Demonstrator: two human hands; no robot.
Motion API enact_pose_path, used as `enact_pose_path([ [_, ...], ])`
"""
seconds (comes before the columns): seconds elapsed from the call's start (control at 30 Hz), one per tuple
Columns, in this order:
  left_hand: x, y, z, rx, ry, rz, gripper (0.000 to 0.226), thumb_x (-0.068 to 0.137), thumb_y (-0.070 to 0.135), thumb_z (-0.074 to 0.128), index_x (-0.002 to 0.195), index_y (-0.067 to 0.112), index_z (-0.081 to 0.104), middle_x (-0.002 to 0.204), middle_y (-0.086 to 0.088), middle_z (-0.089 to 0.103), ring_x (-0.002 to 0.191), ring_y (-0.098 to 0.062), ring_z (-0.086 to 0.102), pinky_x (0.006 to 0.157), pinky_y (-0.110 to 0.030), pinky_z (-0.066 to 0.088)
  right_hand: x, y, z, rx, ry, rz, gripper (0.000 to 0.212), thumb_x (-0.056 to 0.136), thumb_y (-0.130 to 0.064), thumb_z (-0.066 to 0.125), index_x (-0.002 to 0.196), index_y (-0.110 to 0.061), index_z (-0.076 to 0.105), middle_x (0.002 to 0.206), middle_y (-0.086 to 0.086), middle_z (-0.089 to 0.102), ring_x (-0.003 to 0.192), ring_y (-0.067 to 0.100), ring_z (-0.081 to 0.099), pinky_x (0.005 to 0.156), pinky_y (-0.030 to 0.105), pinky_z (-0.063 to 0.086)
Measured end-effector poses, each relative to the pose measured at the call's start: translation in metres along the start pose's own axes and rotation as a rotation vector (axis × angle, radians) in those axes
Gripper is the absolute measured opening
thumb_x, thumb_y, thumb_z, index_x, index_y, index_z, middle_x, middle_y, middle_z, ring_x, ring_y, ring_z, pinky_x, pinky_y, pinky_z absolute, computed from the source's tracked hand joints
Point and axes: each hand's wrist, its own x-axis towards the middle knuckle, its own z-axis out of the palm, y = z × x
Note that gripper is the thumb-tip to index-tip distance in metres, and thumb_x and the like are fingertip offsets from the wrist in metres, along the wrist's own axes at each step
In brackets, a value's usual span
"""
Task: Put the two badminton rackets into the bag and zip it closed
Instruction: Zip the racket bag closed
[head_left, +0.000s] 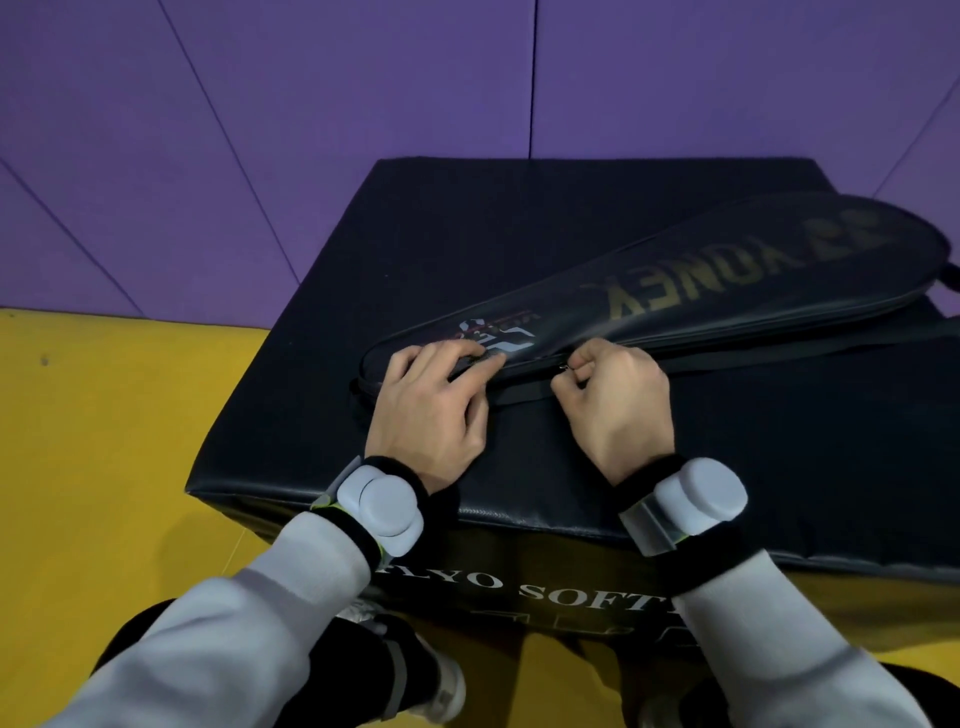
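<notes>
A long black racket bag (675, 280) with gold lettering lies slantwise on a black padded box (779, 441), its narrow handle end near me and its wide head end at the far right. My left hand (431, 405) presses the narrow end of the bag down with spread fingers. Just to its right, my right hand (613, 400) pinches the small metal zipper pull (563, 368) on the bag's near edge. The rackets are hidden; I cannot see inside the bag.
A black strap (779, 348) runs from the bag along the box top toward the right. The box stands on a yellow floor mat (104, 441), with a purple padded wall (363, 93) behind. My legs and shoes show below the box's front edge.
</notes>
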Motion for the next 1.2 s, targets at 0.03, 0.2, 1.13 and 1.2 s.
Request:
enact_pose_path([
  [0.03,0.001,0.001,0.0,0.002,-0.016,0.021,0.038,0.088,0.017,0.057,0.123,0.023,0.067,0.121,0.005,0.062,0.112,-0.015,0.057,0.1,-0.034,0.035,0.0,0.0,0.0,-0.016,0.003,0.001,0.012,0.086,-0.021,0.064,0.087,-0.01,0.068,0.079,0.003,0.067,0.088,0.024,0.058,0.072,0.026,0.034],
  [0.2,0.01,0.007,0.0,0.036,-0.075,0.219,0.044,0.085,0.009,0.053,0.127,0.015,0.064,0.122,0.0,0.063,0.115,-0.019,0.058,0.103,-0.036,0.039,0.0,-0.005,0.004,-0.063,0.015,0.024,0.015,0.084,-0.026,0.062,0.079,-0.012,0.066,0.08,0.005,0.066,0.089,0.028,0.058,0.072,0.034,0.045],
  [1.13,0.025,0.024,0.024,0.093,0.015,0.041,0.021,0.095,0.024,0.058,0.11,0.022,0.071,0.094,0.006,0.059,0.087,-0.019,0.054,0.079,-0.035,0.039,0.004,0.011,-0.002,-0.164,0.002,-0.134,0.015,0.086,-0.028,0.061,0.078,-0.015,0.062,0.077,0.001,0.063,0.081,0.025,0.057,0.077,0.037,0.042],
  [1.2,0.025,0.024,0.023,0.088,0.015,0.034,0.02,0.095,0.024,0.057,0.109,0.022,0.072,0.094,0.006,0.059,0.087,-0.019,0.054,0.079,-0.035,0.04,0.005,0.013,-0.005,-0.177,0.005,-0.119,0.015,0.087,-0.03,0.06,0.08,-0.016,0.062,0.079,0.0,0.063,0.083,0.024,0.057,0.078,0.036,0.041],
])
